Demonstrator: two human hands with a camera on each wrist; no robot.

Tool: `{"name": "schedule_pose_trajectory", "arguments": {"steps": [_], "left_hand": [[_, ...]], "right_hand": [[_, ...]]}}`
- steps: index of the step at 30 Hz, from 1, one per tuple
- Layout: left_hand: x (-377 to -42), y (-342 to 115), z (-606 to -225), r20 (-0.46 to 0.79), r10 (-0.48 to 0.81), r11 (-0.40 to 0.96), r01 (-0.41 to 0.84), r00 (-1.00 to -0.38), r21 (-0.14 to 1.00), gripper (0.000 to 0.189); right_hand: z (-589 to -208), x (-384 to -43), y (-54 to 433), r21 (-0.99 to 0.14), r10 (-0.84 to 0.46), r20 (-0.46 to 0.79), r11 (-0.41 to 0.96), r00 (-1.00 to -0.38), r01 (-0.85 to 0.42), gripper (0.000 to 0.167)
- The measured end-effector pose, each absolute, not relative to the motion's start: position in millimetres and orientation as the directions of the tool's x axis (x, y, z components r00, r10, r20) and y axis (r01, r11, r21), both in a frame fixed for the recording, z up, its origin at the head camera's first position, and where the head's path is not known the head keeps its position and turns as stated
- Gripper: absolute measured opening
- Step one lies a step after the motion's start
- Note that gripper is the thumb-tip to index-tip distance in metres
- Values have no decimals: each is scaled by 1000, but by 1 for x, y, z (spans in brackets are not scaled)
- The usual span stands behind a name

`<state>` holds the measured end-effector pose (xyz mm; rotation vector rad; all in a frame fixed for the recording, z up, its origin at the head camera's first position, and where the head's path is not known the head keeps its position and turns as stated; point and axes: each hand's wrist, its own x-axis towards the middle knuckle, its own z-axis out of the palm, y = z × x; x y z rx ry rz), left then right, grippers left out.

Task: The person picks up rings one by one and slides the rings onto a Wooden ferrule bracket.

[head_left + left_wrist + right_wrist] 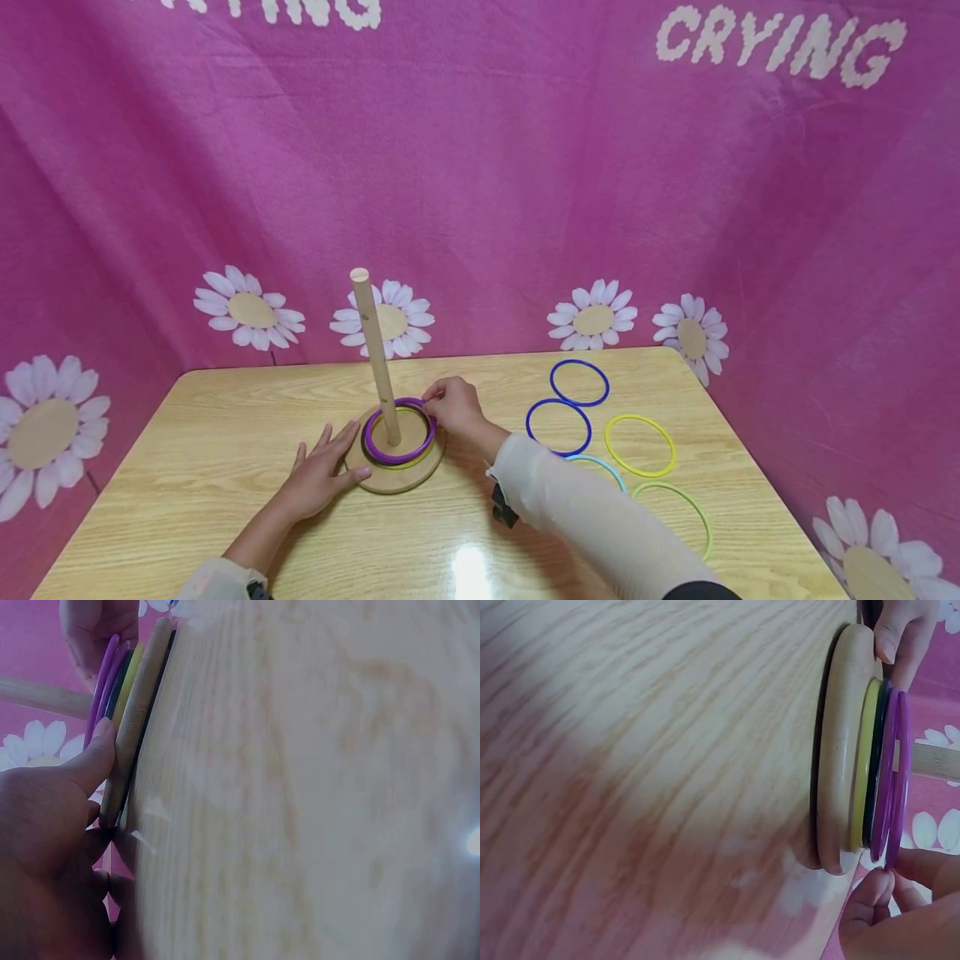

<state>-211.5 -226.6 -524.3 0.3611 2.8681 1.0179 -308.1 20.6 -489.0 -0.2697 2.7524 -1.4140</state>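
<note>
A round wooden base with a tall upright wooden post stands on the table. Around the post lie stacked rings: a yellow ring lowest, a dark ring above it, then two purple ones. My right hand pinches the far-right edge of the top purple ring, which encircles the post and tilts slightly off the ring below. My left hand rests at the left edge of the base, fingers spread and thumb against the rim.
On the table's right side lie two dark blue rings, a yellow ring, a light blue ring and a green ring, the last two partly behind my right sleeve. A pink flowered cloth hangs behind the table.
</note>
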Motion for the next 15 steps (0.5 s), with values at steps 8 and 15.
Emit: {"name": "schedule_pose_trajectory", "arguments": {"steps": [8,15], "left_hand": [[-210,-226,-523,14,246,751,199,-969,630,87],[-210,-226,-523,16,245,751,201,-969,629,87]], "right_hand": [[-493,-307,23,-828,-189,61,539,-980,-155,7],[-494,-306,22,-844,-182,27,523,-983,-120,7]]}}
